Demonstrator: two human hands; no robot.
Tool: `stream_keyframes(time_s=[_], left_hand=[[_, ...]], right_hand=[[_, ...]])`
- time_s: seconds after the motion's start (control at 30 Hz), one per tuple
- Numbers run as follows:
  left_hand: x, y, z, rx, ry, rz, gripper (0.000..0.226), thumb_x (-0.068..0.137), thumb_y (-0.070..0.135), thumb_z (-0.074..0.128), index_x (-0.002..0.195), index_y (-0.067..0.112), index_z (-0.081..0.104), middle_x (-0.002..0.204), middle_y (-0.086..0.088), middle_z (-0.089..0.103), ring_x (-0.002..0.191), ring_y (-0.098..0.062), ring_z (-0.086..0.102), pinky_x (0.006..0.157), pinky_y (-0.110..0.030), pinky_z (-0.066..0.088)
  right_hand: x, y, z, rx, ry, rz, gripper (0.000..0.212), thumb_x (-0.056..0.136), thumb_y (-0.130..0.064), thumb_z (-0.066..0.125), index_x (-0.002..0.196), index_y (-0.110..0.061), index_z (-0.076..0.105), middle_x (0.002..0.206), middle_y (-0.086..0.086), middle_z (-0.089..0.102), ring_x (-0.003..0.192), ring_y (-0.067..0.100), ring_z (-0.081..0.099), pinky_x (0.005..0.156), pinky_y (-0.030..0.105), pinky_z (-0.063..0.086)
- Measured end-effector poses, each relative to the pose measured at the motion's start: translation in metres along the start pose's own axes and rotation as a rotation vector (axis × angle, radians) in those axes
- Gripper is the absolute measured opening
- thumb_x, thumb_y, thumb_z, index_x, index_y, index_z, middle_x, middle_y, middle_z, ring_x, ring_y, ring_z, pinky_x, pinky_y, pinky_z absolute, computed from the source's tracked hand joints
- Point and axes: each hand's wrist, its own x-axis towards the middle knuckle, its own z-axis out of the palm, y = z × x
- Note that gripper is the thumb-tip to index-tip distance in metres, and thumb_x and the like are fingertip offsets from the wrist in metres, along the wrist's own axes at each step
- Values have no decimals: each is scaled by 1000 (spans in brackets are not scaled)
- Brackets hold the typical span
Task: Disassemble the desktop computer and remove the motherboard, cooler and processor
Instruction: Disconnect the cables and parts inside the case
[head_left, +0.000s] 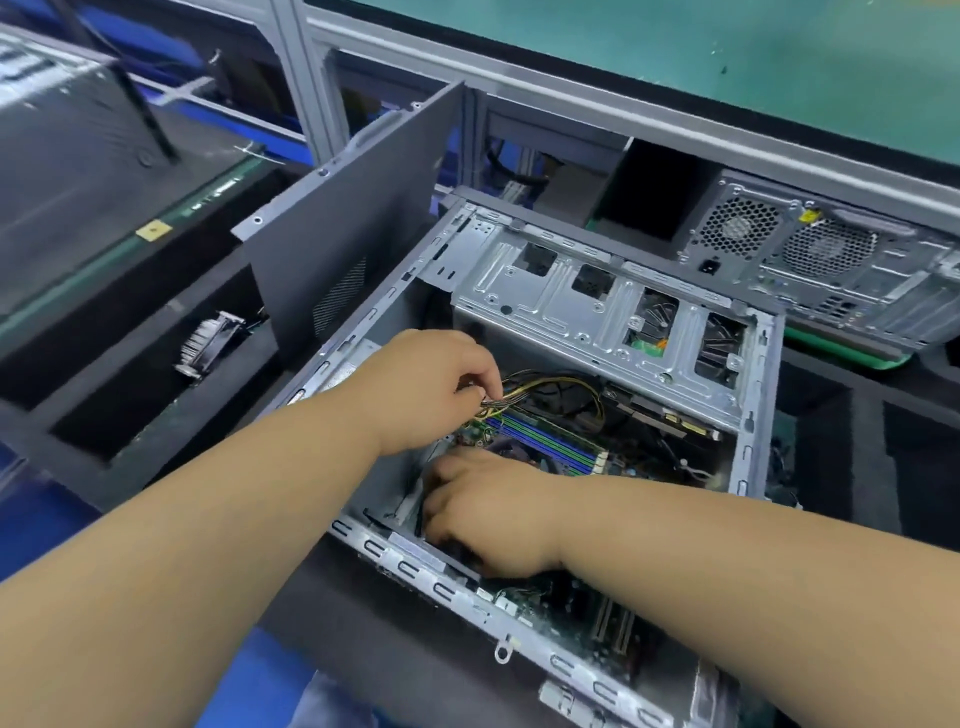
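From the head camera we look down into the open desktop case (545, 639), lying on its side on the dark desk (363, 649) with its side panel off. The motherboard (566, 457) sits flat on the case floor, its blue and green memory slots showing between our two hands.

Our left hand (436, 387) reaches in from the left and pinches a bundle of yellow and black power cables (524, 395) between thumb and fingertips, lifted just above the board. Our right hand (483, 514) lies lower in the case near the front wall, fingers curled downward onto something we cannot make out; whether it grips a connector or merely braces the board is hidden.

We judge the step in hand to be unplugging the power lead from the board. To do it well, we should hold the plug body rather than the wires, squeeze its latch, and pull straight up while the right hand steadies the board, so it does not flex. A tug on the wires alone could tear them from the plug.

The drive cage (597, 317) spans the case above the board. A loose cooler (208, 343) already lies in a foam compartment to the left, and a second computer (831, 260) stands behind.
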Motion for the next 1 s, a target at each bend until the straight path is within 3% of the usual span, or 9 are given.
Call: stream_keyframes(time_s=[0.17, 0.6, 0.77, 0.9, 1.0], left_hand=[[1, 1, 3, 10, 9, 14, 13, 82, 32, 62, 88, 41, 70, 93, 20, 60, 90, -1, 58, 85, -31, 49], [-1, 6, 2, 13, 3, -22, 10, 79, 29, 63, 81, 36, 70, 85, 17, 59, 83, -1, 59, 76, -24, 48], [0, 7, 1, 21, -4, -27, 9, 80, 30, 63, 81, 36, 70, 85, 17, 59, 82, -2, 59, 73, -20, 44], [0, 8, 1, 35, -1, -34, 8, 79, 30, 63, 80, 35, 69, 85, 16, 59, 81, -2, 59, 72, -20, 43], [0, 9, 0, 40, -1, -39, 9, 79, 30, 62, 80, 35, 69, 85, 16, 60, 82, -3, 59, 73, -20, 43]], right_hand=[[7, -1, 4, -96, -35, 30, 23, 89, -31, 56, 108, -26, 69, 107, -9, 63, 122, 20, 39, 110, 42, 26], [9, 0, 10, 221, 127, 178, 24, 86, -23, 61, 103, -35, 73, 105, -12, 65, 129, 19, 25, 112, 48, -1], [13, -4, 13, 275, 154, 235, 19, 83, -26, 61, 95, -30, 75, 89, -10, 65, 125, 20, 31, 114, 49, 2], [15, -4, 15, 261, 189, 257, 16, 83, -32, 63, 93, -33, 76, 78, -10, 49, 121, 18, 34, 115, 48, 3], [16, -6, 20, 228, 209, 287, 16, 86, -28, 57, 86, -25, 73, 76, -8, 54, 114, 19, 35, 116, 49, 3]])
